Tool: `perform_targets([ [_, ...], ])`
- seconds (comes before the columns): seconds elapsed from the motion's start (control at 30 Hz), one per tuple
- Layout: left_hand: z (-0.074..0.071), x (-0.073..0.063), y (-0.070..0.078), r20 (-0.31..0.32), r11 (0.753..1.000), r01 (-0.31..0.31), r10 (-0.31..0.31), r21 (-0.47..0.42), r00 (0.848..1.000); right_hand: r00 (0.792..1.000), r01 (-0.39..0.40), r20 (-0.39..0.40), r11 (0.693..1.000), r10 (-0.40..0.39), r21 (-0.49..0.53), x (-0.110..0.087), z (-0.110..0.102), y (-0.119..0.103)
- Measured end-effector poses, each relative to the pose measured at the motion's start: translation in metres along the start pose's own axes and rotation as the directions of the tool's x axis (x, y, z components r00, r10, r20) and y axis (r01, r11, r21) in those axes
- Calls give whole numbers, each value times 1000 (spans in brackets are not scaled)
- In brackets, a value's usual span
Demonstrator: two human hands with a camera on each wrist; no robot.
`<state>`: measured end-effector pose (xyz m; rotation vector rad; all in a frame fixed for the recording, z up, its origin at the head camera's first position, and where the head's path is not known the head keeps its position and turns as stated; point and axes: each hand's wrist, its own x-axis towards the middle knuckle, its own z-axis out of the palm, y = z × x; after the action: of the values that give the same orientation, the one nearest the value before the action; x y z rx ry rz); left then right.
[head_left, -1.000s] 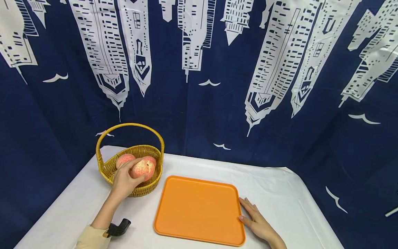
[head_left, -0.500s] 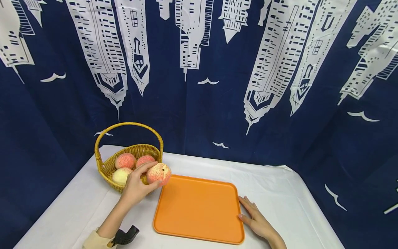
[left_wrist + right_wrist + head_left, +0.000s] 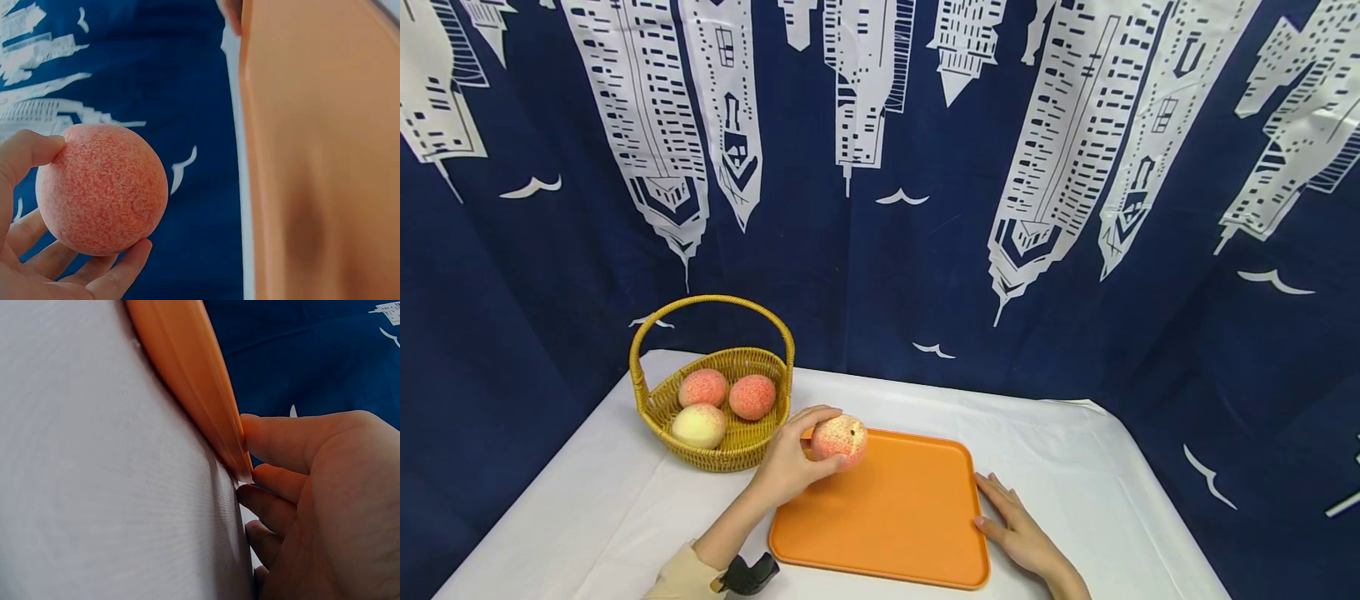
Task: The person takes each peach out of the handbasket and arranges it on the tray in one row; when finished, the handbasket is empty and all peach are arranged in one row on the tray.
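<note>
My left hand (image 3: 793,456) grips a pink and yellow peach (image 3: 839,442) between thumb and fingers, over the back left part of the orange tray (image 3: 895,517). Seen from the left wrist, the peach (image 3: 103,190) is clear of the tray surface, which appears off to the right. My right hand (image 3: 1018,533) rests at the tray's right edge with fingers fairly straight. In the right wrist view, thumb and fingertips of that hand (image 3: 312,494) touch the tray's rim (image 3: 215,394).
A wicker basket (image 3: 782,400) with a tall handle stands left of the tray. Inside it lie a pink peach (image 3: 703,387), a redder peach (image 3: 752,397) and a pale yellow peach (image 3: 699,426). A white cloth (image 3: 1060,467) covers the table; a dark blue patterned curtain (image 3: 880,275) hangs behind.
My left hand has lifted the peach out of the basket and carried it rightwards over the tray. The right hand has stayed at the tray's edge.
</note>
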<state>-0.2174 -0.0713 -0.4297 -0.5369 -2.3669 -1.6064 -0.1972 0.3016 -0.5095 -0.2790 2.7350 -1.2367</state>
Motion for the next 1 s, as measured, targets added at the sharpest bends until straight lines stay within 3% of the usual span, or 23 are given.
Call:
perform_targets([
  [0.27,43,7,-1,83,998,-22,28,-66,996,1000,-9,2,1000,9,-9,0,0,-1],
  [0.5,86,13,0,119,998,-60,62,-26,991,1000,-21,3,1000,21,-7,0,-1,-2],
  [0.77,134,17,-1,135,998,-21,28,-53,990,1000,2,-5,1000,-2,-13,-1,-2,-2],
  [1.0,159,17,-1,146,997,2,10,-80,989,1000,13,-4,1000,-13,0,-1,-2,-1],
])
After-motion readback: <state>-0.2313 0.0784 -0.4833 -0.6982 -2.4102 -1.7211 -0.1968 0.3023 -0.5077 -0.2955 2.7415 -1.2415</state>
